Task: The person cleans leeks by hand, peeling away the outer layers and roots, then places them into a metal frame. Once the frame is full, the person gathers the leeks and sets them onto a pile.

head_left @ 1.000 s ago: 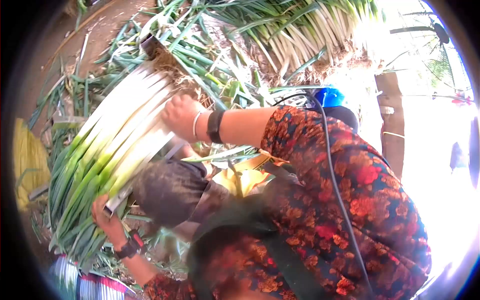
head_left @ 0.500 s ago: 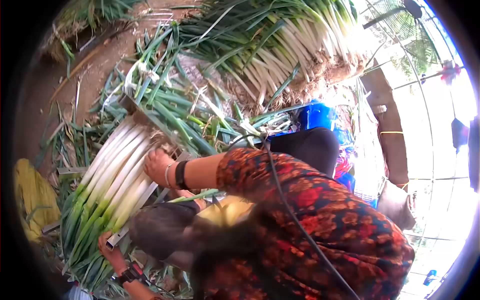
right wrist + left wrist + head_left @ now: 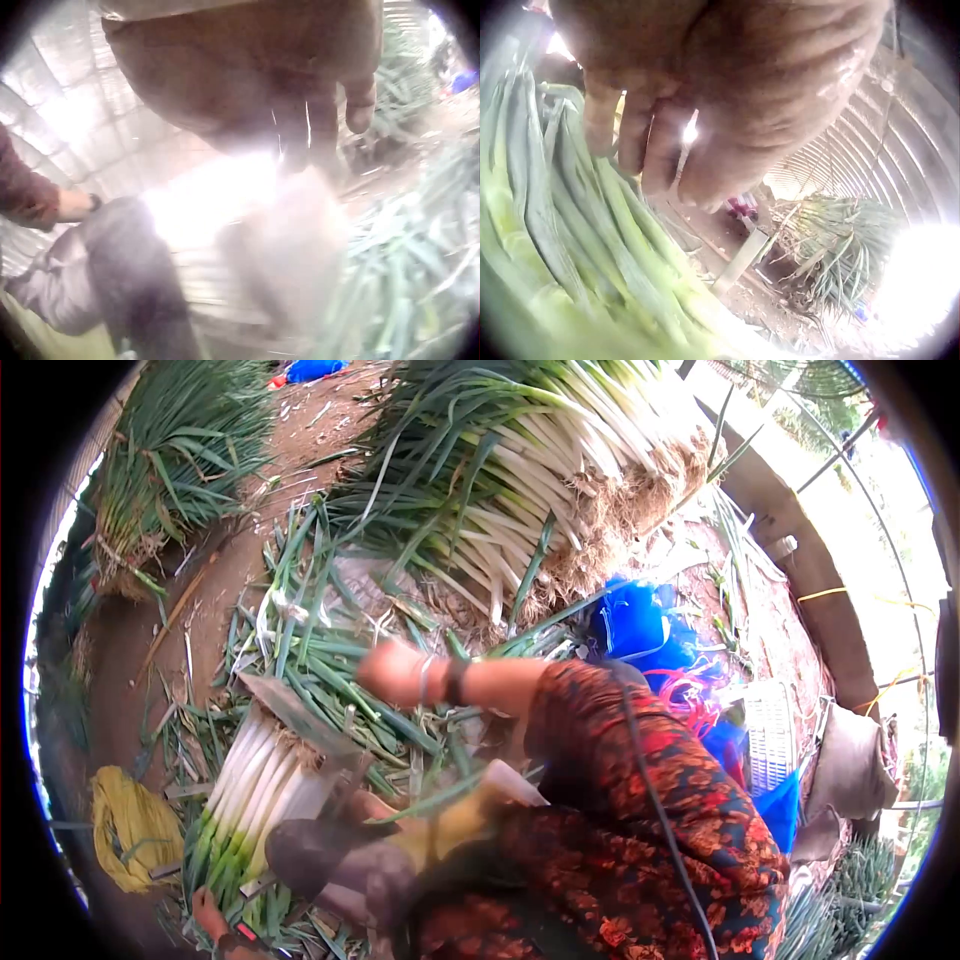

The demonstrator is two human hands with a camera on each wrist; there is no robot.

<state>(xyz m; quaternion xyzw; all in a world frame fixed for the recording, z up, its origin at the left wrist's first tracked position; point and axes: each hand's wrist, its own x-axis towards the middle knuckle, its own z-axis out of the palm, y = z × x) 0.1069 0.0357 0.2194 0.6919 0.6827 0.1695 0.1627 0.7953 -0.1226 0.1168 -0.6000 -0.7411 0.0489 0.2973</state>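
Observation:
Leeks with white stems [image 3: 262, 765] lie side by side, roots against an upright flat plate [image 3: 298, 712]. My left hand [image 3: 208, 915] is at their green leaves, low in the head view. In the left wrist view, the fingers of that hand [image 3: 705, 97] extend down and touch the leaves [image 3: 577, 217]. My right hand [image 3: 395, 672], blurred, is beyond the plate, over loose green leaves and off the stems. Its fingers look extended in the right wrist view, where the hand [image 3: 262, 82] has a pale blurred shape below it; whether they touch it, I cannot tell.
A large leek pile [image 3: 540, 470] lies at the top, another [image 3: 180, 460] at the upper left. A yellow sack [image 3: 130, 830] is left of the stems. Blue plastic [image 3: 635, 622] and a white basket [image 3: 770, 735] are at the right. A metal bar [image 3: 258, 884] sits near my left hand.
My right hand has left the root end of the stems and moved past the plate. My left hand remains by the leaves, now farther down them. The head view has shifted, showing more of both piles.

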